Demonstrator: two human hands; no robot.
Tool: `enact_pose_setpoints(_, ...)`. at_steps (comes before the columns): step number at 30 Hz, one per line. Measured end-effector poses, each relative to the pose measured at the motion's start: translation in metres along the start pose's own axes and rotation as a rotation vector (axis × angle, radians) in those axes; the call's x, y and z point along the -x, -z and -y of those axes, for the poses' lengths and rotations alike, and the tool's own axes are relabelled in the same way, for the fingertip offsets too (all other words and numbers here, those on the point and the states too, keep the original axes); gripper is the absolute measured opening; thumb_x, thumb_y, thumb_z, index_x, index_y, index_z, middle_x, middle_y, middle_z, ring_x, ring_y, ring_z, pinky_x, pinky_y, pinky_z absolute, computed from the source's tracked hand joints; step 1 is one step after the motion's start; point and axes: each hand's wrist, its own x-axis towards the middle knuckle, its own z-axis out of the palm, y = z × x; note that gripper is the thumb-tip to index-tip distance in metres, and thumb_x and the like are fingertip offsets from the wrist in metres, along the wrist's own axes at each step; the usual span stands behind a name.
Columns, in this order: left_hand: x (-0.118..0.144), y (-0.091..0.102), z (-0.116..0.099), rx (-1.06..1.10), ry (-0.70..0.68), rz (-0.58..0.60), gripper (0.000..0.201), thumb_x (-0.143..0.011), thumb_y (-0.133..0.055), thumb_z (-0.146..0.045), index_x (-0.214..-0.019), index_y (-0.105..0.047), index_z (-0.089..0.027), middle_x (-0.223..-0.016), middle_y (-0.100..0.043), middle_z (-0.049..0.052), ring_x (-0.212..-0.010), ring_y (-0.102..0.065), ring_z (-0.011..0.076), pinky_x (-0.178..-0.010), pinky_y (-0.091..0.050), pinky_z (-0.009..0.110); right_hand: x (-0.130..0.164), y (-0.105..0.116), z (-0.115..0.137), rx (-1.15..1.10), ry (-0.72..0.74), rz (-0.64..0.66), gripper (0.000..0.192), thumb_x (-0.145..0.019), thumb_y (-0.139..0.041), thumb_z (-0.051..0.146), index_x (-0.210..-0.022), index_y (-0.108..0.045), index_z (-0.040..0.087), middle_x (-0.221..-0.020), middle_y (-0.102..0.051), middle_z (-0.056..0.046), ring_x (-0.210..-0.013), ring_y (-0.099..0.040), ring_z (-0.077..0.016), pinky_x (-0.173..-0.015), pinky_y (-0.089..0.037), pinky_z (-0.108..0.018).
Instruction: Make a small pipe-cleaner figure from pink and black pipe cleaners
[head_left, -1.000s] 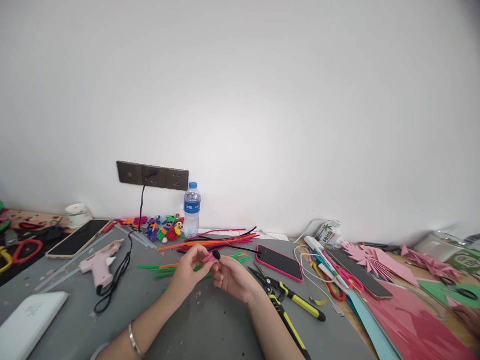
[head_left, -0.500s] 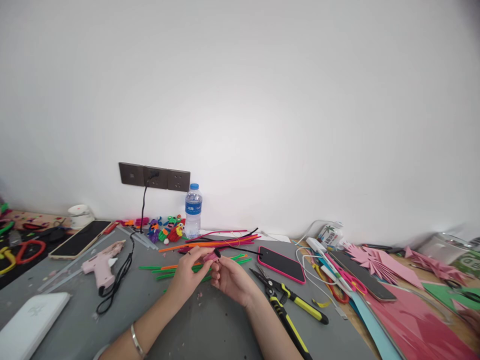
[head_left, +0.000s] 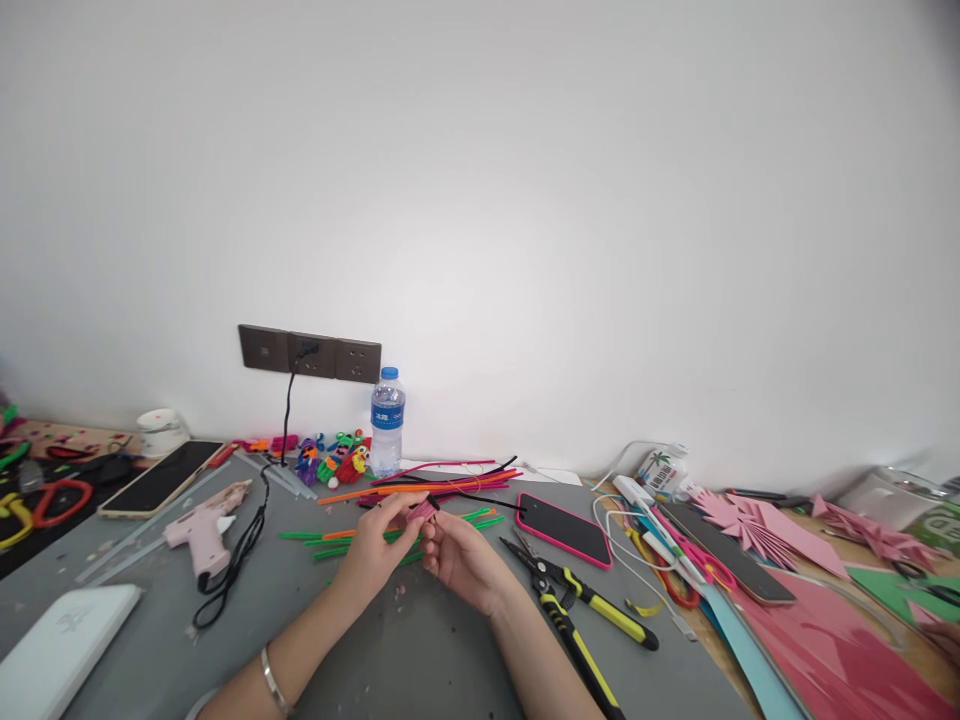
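Observation:
Over the grey mat, my two hands meet around a small pink fuzzy piece [head_left: 421, 512], apparently made of pipe cleaner, with a black end. My left hand [head_left: 375, 550] is closed, pinching the pink part between thumb and fingers. At the other side my right hand [head_left: 463, 562] is closed too, its thumb and fingertip at the black end. Green pipe cleaners [head_left: 330, 548] lie under and behind the hands. Farther back is a bunch of orange and red pipe cleaners [head_left: 442, 487]. The fingers hide much of the piece.
Yellow-black pliers [head_left: 600, 605] and a pink-cased phone [head_left: 566, 530] lie to the right. A pink glue gun [head_left: 201, 530], a white slab-like device [head_left: 67, 640] and another phone [head_left: 161, 480] are left. A water bottle [head_left: 387, 420] stands by the wall. Coloured paper [head_left: 847, 640] covers the far right.
The black end of the pink piece has turned slightly between my fingertips. Both hands stay in nearly the same place.

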Motion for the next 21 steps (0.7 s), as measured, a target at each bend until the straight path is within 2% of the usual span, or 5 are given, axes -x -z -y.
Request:
enact_pose_setpoints(8, 0.0, -0.001, 0.001, 0.076, 0.045, 0.014, 0.021, -0.076, -0.068, -0.028, -0.096, -0.072, -0.021, -0.079, -0.071, 0.003, -0.071, -0.064, 0.0197, -0.07, -0.051, 0.027, -0.001, -0.003, -0.002, 0.016, 0.026, -0.034, 0.026, -0.07, -0.08, 0.033, -0.073, -0.062, 0.015, -0.069, -0.056, 0.003, -0.06, -0.048, -0.0076, -0.057, -0.034, -0.02)
enact_pose_setpoints(15, 0.0, -0.002, 0.012, 0.063, 0.058, 0.04, 0.024, -0.079, -0.066, -0.033, -0.1, -0.072, -0.023, -0.091, -0.074, 0.005, -0.083, -0.068, 0.0231, -0.075, -0.053, 0.029, -0.002, -0.001, -0.001, 0.039, 0.066, -0.06, 0.027, -0.069, -0.08, 0.035, -0.071, -0.061, 0.015, -0.067, -0.057, 0.003, -0.056, -0.046, -0.0076, -0.055, -0.033, -0.021)
enact_pose_setpoints(21, -0.001, 0.001, 0.01, -0.013, 0.038, 0.043, 0.022, -0.082, -0.063, -0.034, -0.099, -0.072, -0.023, -0.094, -0.074, 0.005, -0.086, -0.068, 0.0236, -0.078, -0.054, 0.03, -0.003, 0.0, -0.004, 0.058, 0.056, -0.058, 0.029, -0.068, -0.081, 0.035, -0.072, -0.061, 0.014, -0.066, -0.058, 0.002, -0.056, -0.047, -0.0068, -0.054, -0.032, -0.02)
